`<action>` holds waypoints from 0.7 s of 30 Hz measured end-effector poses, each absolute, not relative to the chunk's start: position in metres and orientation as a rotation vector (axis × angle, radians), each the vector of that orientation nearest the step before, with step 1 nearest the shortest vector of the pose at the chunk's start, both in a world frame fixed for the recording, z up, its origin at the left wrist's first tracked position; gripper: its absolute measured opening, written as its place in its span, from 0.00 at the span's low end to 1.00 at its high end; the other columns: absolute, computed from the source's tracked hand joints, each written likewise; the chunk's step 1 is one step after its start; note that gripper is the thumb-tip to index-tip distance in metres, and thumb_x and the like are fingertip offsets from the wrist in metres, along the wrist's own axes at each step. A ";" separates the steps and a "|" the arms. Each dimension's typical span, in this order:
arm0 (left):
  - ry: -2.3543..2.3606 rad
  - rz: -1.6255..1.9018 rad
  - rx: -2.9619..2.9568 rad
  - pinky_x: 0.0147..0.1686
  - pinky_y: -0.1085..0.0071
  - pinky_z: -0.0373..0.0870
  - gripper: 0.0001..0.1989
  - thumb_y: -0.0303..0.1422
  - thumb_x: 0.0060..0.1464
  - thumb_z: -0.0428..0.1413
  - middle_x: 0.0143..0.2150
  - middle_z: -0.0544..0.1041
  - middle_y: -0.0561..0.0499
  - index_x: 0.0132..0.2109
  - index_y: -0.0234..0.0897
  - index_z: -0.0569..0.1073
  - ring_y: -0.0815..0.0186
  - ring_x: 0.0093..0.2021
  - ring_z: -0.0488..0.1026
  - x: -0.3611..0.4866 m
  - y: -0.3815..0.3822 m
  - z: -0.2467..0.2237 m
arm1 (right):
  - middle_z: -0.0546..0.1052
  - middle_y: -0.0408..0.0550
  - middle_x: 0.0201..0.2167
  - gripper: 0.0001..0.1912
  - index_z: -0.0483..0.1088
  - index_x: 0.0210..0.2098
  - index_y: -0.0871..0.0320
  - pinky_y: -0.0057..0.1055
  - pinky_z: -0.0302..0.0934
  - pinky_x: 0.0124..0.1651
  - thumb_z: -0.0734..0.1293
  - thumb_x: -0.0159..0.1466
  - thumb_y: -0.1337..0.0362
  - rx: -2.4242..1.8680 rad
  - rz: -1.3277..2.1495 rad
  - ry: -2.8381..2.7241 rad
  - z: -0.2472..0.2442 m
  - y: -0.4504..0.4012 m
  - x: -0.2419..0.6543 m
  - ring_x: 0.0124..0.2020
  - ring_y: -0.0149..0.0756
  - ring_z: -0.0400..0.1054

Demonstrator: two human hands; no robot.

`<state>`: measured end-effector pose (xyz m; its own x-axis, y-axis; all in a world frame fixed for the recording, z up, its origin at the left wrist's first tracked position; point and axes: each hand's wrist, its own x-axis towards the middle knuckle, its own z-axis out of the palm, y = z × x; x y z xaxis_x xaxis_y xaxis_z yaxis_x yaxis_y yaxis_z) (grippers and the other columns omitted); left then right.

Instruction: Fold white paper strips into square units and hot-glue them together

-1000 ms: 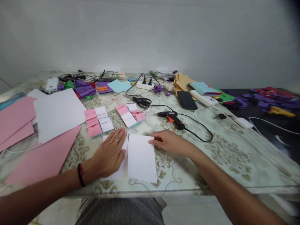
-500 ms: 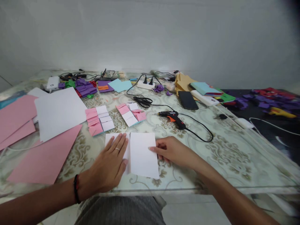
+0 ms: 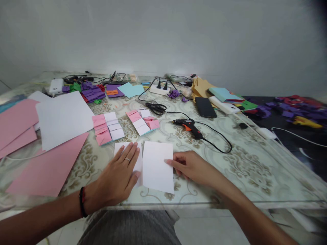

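Observation:
My left hand [image 3: 122, 173] lies flat, fingers stretched out, on a white paper piece [image 3: 138, 163] near the table's front edge. Its palm covers much of that piece. Beside it is a second white paper piece [image 3: 157, 170], with a narrow gap between the two. My right hand [image 3: 187, 165] pinches this second piece at its right edge, thumb on top and the other fingers curled at the edge. Just beyond lie two folded pink-and-white paper pieces [image 3: 108, 127], [image 3: 142, 121]. A black glue gun [image 3: 189, 126] with an orange trigger rests farther right, its tip pointing left.
Pink sheets [image 3: 48, 166] and a large white sheet [image 3: 65, 119] spread over the left side. Black-handled scissors [image 3: 156, 109], a power strip [image 3: 158, 90] and a phone [image 3: 205, 107] lie farther back. Cables cross the table. Purple paper scraps [image 3: 296, 110] cover a dark surface at right.
The right-hand paper piece has shifted slightly right with my right hand, and the gap beside the left piece has widened. My left hand stays pressed down. The view has moved a little.

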<state>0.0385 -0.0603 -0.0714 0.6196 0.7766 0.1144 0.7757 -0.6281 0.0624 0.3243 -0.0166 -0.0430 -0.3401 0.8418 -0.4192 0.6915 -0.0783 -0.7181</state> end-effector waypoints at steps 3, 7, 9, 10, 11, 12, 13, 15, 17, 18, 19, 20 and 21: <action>1.351 0.203 2.807 0.76 0.49 0.47 0.34 0.37 0.69 0.48 0.78 0.51 0.32 0.75 0.22 0.54 0.47 0.79 0.45 0.038 -0.060 -0.072 | 0.75 0.44 0.21 0.21 0.68 0.25 0.57 0.27 0.54 0.23 0.66 0.66 0.48 -1.664 1.485 -1.996 -0.044 -0.020 0.327 0.18 0.30 0.62; 1.357 0.203 2.810 0.76 0.50 0.46 0.34 0.36 0.69 0.47 0.78 0.50 0.32 0.75 0.22 0.53 0.47 0.79 0.45 0.039 -0.060 -0.073 | 0.74 0.44 0.20 0.20 0.66 0.24 0.57 0.27 0.54 0.23 0.66 0.66 0.50 -1.699 1.427 -1.991 -0.046 -0.024 0.328 0.17 0.29 0.62; 1.356 0.204 2.812 0.76 0.50 0.46 0.34 0.37 0.69 0.47 0.78 0.50 0.32 0.75 0.22 0.53 0.48 0.79 0.45 0.039 -0.060 -0.073 | 0.74 0.44 0.20 0.20 0.66 0.25 0.56 0.27 0.55 0.23 0.66 0.66 0.50 -1.701 1.406 -1.994 -0.047 -0.025 0.329 0.18 0.30 0.62; 1.356 0.203 2.811 0.76 0.50 0.46 0.34 0.37 0.69 0.47 0.78 0.51 0.32 0.75 0.22 0.53 0.48 0.79 0.45 0.039 -0.060 -0.073 | 0.74 0.44 0.20 0.20 0.66 0.25 0.56 0.27 0.55 0.23 0.65 0.66 0.50 -1.705 1.399 -1.998 -0.047 -0.026 0.330 0.18 0.30 0.62; 1.354 0.203 2.809 0.76 0.50 0.46 0.35 0.38 0.69 0.47 0.78 0.51 0.32 0.75 0.22 0.52 0.47 0.79 0.45 0.039 -0.060 -0.073 | 0.75 0.44 0.20 0.20 0.66 0.25 0.57 0.27 0.55 0.23 0.65 0.66 0.50 -1.709 1.396 -2.001 -0.047 -0.027 0.331 0.18 0.30 0.62; 1.353 0.201 2.806 0.76 0.50 0.46 0.35 0.39 0.69 0.48 0.78 0.51 0.32 0.75 0.22 0.52 0.47 0.79 0.45 0.039 -0.060 -0.072 | 0.75 0.44 0.20 0.20 0.67 0.25 0.57 0.27 0.55 0.23 0.65 0.66 0.50 -1.714 1.397 -2.001 -0.047 -0.028 0.332 0.18 0.30 0.62; 1.351 0.196 2.803 0.76 0.49 0.46 0.36 0.40 0.69 0.48 0.78 0.50 0.32 0.75 0.22 0.52 0.47 0.79 0.45 0.039 -0.060 -0.072 | 0.75 0.44 0.21 0.20 0.67 0.25 0.57 0.28 0.54 0.23 0.65 0.67 0.50 -1.720 1.397 -1.998 -0.047 -0.028 0.333 0.18 0.30 0.62; 1.351 0.179 2.798 0.76 0.48 0.46 0.37 0.41 0.69 0.49 0.78 0.50 0.31 0.75 0.22 0.52 0.46 0.79 0.45 0.039 -0.060 -0.072 | 0.75 0.45 0.21 0.20 0.67 0.25 0.57 0.28 0.54 0.23 0.64 0.67 0.50 -1.716 1.397 -1.987 -0.047 -0.030 0.335 0.18 0.29 0.62; 1.349 0.166 2.792 0.76 0.48 0.45 0.38 0.42 0.68 0.49 0.78 0.49 0.30 0.75 0.22 0.52 0.44 0.79 0.44 0.039 -0.061 -0.072 | 0.75 0.44 0.22 0.22 0.68 0.26 0.57 0.27 0.54 0.23 0.65 0.67 0.47 -1.691 1.446 -1.962 -0.047 -0.032 0.336 0.18 0.29 0.61; 1.346 0.166 2.789 0.76 0.47 0.45 0.38 0.43 0.68 0.50 0.78 0.49 0.30 0.75 0.22 0.52 0.44 0.79 0.44 0.039 -0.061 -0.072 | 0.75 0.44 0.22 0.22 0.68 0.27 0.57 0.27 0.54 0.23 0.65 0.67 0.46 -1.678 1.495 -1.945 -0.047 -0.033 0.337 0.17 0.28 0.61; 1.343 0.172 2.786 0.76 0.47 0.45 0.38 0.43 0.68 0.50 0.78 0.49 0.30 0.75 0.22 0.52 0.44 0.79 0.44 0.039 -0.061 -0.072 | 0.75 0.44 0.22 0.22 0.69 0.27 0.57 0.27 0.53 0.23 0.66 0.67 0.45 -1.667 1.548 -1.925 -0.047 -0.034 0.337 0.17 0.28 0.61; 1.339 0.180 2.783 0.76 0.47 0.45 0.39 0.43 0.68 0.50 0.79 0.49 0.31 0.75 0.23 0.52 0.44 0.79 0.44 0.039 -0.061 -0.072 | 0.75 0.44 0.22 0.22 0.69 0.28 0.57 0.27 0.53 0.22 0.67 0.66 0.45 -1.661 1.594 -1.907 -0.048 -0.035 0.338 0.17 0.27 0.60; 1.336 0.188 2.780 0.76 0.47 0.45 0.39 0.44 0.68 0.50 0.79 0.49 0.31 0.75 0.24 0.52 0.44 0.79 0.44 0.039 -0.061 -0.072 | 0.75 0.43 0.22 0.21 0.68 0.27 0.57 0.26 0.52 0.22 0.67 0.66 0.46 -1.664 1.619 -1.894 -0.048 -0.036 0.338 0.16 0.27 0.60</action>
